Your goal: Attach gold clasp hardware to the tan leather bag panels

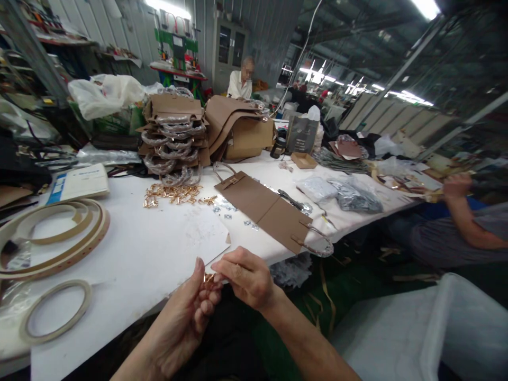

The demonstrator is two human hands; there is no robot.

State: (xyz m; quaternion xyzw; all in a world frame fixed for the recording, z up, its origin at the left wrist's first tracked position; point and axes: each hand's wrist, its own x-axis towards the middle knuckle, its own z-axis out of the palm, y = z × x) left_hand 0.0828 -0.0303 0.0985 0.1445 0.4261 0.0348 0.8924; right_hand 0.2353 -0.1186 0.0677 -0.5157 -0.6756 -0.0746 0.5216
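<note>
My left hand (194, 307) is closed, palm up, around several small gold-coloured metal fittings (208, 280). My right hand (250, 278) meets it at the fingertips, pinching at one of these fittings. Both hands are just off the table's front edge. Beyond them lies a flat brown bag panel (264, 209) with a plastic-wrapped handle at each end. Left of the panel, a loose pile of the same gold fittings (174, 194) is spread on the white table (159, 254). Small silver plates (227, 216) lie between the pile and the panel.
Rolls of tan strip (101, 227) and a tape ring (85, 299) lie at left. Stacked brown panels with wrapped handles (174, 137) stand at the back. A pale plastic bin (384, 333) is at lower right. A co-worker's arm (468, 222) reaches in from the right.
</note>
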